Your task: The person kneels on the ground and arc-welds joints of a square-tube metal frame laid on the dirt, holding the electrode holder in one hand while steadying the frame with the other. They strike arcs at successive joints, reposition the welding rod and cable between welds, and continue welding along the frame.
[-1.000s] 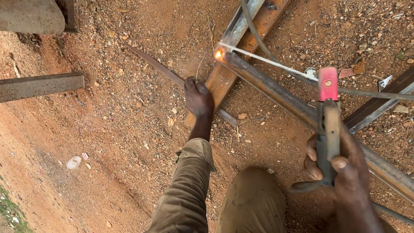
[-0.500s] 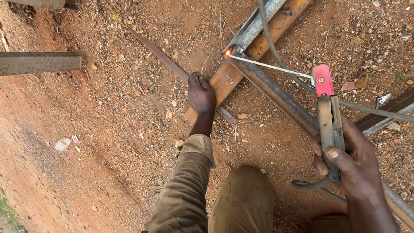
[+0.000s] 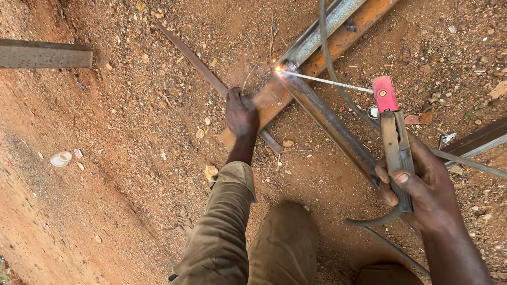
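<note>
My right hand [image 3: 420, 187] grips a welding electrode holder [image 3: 393, 137] with a red head. A thin white welding rod [image 3: 325, 81] runs from it up and left to a bright spark [image 3: 278, 69]. The spark sits where a rusty steel bar [image 3: 266, 105] meets a grey angle bar [image 3: 330, 124] and a long rusty beam [image 3: 343, 34]. My left hand [image 3: 241, 113] presses down on the near end of the rusty steel bar. My khaki sleeve and knee fill the bottom middle.
Red gravelly ground lies all around. A flat metal strip [image 3: 198, 62] runs diagonally under the bar. A grey steel section [image 3: 45, 54] lies at top left, another bar [image 3: 475, 141] at right. A grey cable [image 3: 330, 63] curves past the holder. A small white cap [image 3: 60, 158] lies at left.
The view has shifted so the joint sits nearer the middle. The spark at the rod tip has stayed lit and both hands keep their hold.
</note>
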